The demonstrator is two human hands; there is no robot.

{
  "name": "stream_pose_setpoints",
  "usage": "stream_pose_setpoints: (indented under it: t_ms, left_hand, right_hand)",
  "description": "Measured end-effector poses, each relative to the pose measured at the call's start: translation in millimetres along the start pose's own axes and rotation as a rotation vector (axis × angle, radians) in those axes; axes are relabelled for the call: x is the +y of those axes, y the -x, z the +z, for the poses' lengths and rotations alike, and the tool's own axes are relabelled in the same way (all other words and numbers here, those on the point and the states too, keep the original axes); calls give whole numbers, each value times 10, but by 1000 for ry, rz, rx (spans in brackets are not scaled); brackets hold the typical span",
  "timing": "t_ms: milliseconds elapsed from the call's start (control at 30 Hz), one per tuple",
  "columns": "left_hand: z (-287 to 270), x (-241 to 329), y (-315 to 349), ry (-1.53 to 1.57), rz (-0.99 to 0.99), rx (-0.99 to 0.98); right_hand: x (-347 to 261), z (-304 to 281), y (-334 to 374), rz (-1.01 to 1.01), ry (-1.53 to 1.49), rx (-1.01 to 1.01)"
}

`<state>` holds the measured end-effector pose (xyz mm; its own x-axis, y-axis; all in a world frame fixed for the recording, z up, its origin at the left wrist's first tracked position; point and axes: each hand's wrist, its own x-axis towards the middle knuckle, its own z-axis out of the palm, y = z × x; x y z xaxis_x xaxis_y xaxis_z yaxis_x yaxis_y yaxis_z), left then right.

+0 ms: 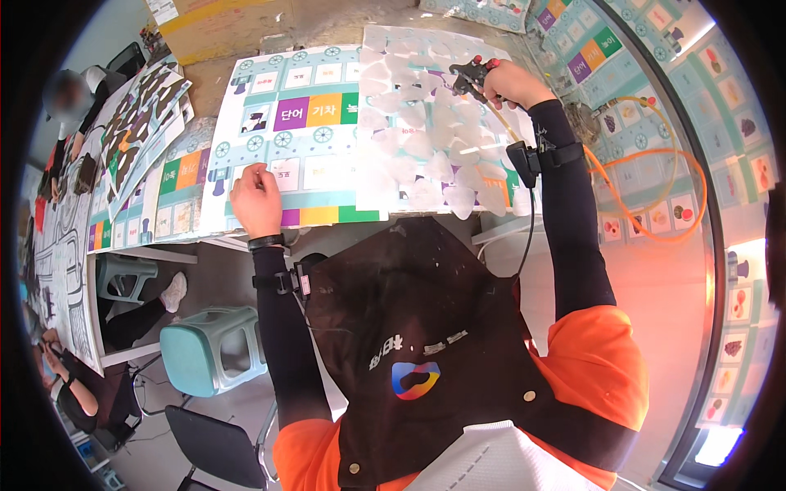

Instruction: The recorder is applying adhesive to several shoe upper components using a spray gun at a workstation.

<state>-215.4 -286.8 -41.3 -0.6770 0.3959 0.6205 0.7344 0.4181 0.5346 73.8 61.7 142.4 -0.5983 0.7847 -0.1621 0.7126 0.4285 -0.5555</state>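
Observation:
My right hand [514, 84] grips a black hand tool [470, 76] with red knobs, joined to a yellow-orange hose. It is above a sheet covered with whitish, translucent rounded pieces [409, 155], with printing showing through between them. Left of that lies a flat printed sheet [246, 146] with pale-blue train wheels, white picture boxes and purple, orange and green bands. On its near left part rests my left hand [256, 200], fingers curled in; whatever they may hold is hidden. Small black devices are strapped to both my forearms.
The orange hose [706, 192] loops to the right of my arm. Printed sheets [147, 123] are stacked on the left, and a cardboard box [221, 29] stands at the back. Below left are a pale-blue stool [196, 352] and a black chair [217, 442]. Other people sit at far left.

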Motion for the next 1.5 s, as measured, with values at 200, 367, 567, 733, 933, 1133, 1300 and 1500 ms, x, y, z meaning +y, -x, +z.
stream_pose_setpoints:
  t_ms: [200, 367, 567, 733, 933, 1133, 1300, 1500]
  left_hand:
    - [-16, 7, 1, 10, -8, -39]
    - [-28, 12, 16, 10, -16, -32]
    - [-23, 2, 3, 29, -27, -38]
    - [-26, 10, 1, 43, -21, -44]
    - [-25, -24, 8, 46, -16, -26]
    - [-19, 17, -4, 37, 10, -8]
    - [-15, 1, 8, 35, 4, -4]
    - [-16, -13, 0, 36, 17, -12]
  right_hand:
    - [-203, -109, -277, -143, -38, -7]
    - [-288, -34, -587, -40, 70, -47]
    - [-176, 16, -702, -64, 6, -91]
    - [-163, 11, -730, -27, 49, -74]
    - [-204, -14, -655, -40, 51, -65]
    - [-194, -3, -578, -17, 47, -84]
    - [-370, 83, -383, -165, -79, -95]
    - [-511, 174, -380, -54, 25, -160]
